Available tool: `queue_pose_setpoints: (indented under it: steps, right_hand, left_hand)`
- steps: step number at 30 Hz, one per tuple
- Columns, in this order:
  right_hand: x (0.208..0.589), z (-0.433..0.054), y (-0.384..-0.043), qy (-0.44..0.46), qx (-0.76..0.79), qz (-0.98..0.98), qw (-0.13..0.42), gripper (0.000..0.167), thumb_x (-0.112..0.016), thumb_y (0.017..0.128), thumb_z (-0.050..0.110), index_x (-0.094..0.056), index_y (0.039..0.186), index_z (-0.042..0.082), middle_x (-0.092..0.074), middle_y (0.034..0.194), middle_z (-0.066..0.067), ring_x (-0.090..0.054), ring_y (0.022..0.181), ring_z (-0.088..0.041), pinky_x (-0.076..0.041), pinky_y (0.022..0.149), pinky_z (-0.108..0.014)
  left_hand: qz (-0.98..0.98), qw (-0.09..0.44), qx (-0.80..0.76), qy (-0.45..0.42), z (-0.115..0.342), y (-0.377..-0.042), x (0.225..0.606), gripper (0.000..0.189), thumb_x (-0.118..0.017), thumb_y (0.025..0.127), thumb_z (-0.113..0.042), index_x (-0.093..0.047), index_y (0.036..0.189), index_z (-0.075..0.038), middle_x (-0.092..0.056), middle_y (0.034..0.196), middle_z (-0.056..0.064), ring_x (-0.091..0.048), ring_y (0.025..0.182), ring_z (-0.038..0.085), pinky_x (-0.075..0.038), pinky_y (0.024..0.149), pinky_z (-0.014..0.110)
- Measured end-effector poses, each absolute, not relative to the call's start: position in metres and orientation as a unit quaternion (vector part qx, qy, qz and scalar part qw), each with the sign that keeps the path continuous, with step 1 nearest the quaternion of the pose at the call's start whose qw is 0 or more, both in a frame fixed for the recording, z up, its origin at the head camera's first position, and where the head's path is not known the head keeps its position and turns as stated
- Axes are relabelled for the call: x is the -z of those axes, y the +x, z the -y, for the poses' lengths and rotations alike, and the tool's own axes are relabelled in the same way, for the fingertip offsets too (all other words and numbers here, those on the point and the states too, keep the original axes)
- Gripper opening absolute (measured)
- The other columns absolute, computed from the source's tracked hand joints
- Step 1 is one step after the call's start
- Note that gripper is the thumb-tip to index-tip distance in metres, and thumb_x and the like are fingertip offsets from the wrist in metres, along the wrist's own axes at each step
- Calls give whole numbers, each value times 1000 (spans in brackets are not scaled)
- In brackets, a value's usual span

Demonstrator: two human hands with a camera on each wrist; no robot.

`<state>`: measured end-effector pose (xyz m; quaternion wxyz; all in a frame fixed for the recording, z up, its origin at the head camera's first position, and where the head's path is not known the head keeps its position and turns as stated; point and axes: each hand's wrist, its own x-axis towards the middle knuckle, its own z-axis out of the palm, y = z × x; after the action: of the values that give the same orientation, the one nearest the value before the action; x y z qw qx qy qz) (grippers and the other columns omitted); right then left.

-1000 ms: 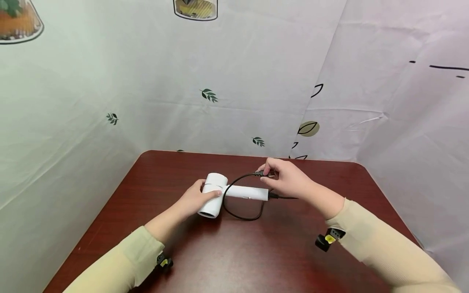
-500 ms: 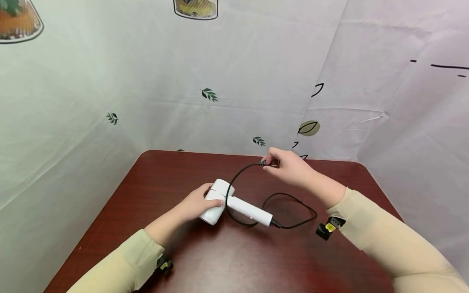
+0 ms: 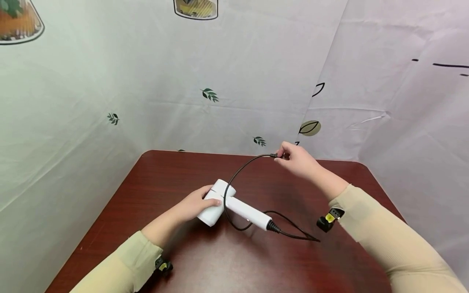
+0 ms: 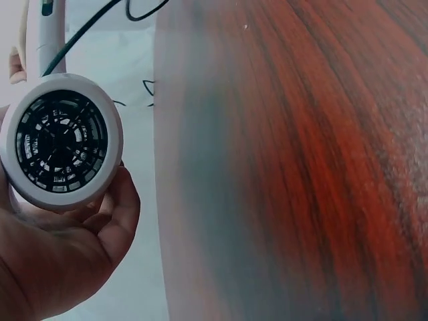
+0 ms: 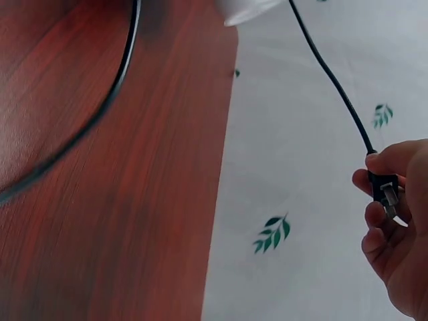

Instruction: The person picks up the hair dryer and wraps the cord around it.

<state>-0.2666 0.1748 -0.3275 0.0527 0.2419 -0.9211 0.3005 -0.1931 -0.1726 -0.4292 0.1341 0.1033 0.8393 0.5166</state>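
A white hair dryer [image 3: 249,213] is held by its barrel in my left hand [image 3: 194,204], thumb on the near side. Its handle points to the right and toward me. The left wrist view shows the dryer's round black grille [image 4: 61,142], with fingers curled under the barrel. My right hand [image 3: 298,159] pinches the black plug [image 5: 384,189] between thumb and fingers, above the table's far edge; its metal prongs show in the right wrist view. From the plug the black cord [image 3: 242,169] arcs down across the dryer, and a loop of it hangs by the handle's end.
The dark red wooden table [image 3: 205,260] lies beneath both hands. White cloth walls [image 3: 157,81] with printed leaves enclose its back and sides. A small camera [image 3: 163,265] is strapped at the left cuff and another camera [image 3: 327,221] at the right.
My right hand has moved up, away and to the right with the plug, drawing the cord into a wider arc. The dryer's handle has swung from nearly level to slanting toward me.
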Motion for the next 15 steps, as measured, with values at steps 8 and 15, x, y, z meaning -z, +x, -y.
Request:
queue_pose_setpoints:
  steps: [8, 15]
  right_hand:
    - [344, -195, -281, 200, -306, 929, 62, 13, -67, 94, 17, -55, 92, 11, -69, 110, -10, -58, 85, -23, -44, 72, -38]
    - [356, -210, -287, 176, -319, 929, 60, 14, -66, 95, 15, -54, 93, 9, -68, 115, -14, -61, 93, -28, -44, 75, -40]
  left_hand:
    - [-829, 142, -533, 97, 175, -192, 427, 62, -69, 89, -28, -47, 143, -7, -65, 104, 10, -65, 82, 20, -54, 69, 34]
    - [-813, 151, -554, 96, 178, -192, 427, 62, -65, 90, -26, -45, 145, -3, -65, 102, 11, -64, 82, 19, -53, 69, 34]
